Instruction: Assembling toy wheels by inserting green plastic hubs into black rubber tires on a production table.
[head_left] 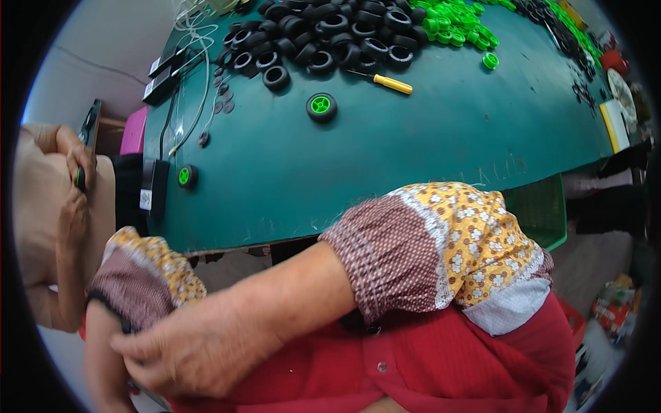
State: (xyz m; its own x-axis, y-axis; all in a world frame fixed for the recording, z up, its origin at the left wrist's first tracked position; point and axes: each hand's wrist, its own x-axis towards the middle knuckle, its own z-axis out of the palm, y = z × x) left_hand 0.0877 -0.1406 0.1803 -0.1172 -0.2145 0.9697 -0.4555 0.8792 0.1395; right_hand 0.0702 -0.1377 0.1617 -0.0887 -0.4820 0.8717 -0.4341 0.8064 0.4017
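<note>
Not doing wheels right this second. My right hand (193, 351) is reached across my red top to my left sleeve cover (141, 275), the brown and yellow flowery one. My fingers (131, 346) are bent and pressed together on its dark cuff, low at the left of the view, just above my elbow. It looks like a pinch on the hem, though my thumb is hidden. My left hand is out of frame, so I can't tell what it's doing.

I'd call this step fixing the sleeve cover. The next move probably needs a firm hold on that cuff and a tug along the arm while the arm stays put.

The desk (385, 158) is well apart from my hands. One finished wheel (321, 107), black with a green hub, sits alone mid-desk. A second wheel (187, 176) is near the left edge.

Packages and labels:
- Two long black boxes (160, 69) with white labels lie at the far left, by the white cables.
- Another black box (151, 186) with a white label is at the near left edge.
- A pink box (134, 131) sits just off the desk on the left.
- A flat yellow and white pack (615, 124) is at the right edge.
- A colourful bag (613, 306) is down on the floor at the right.
</note>
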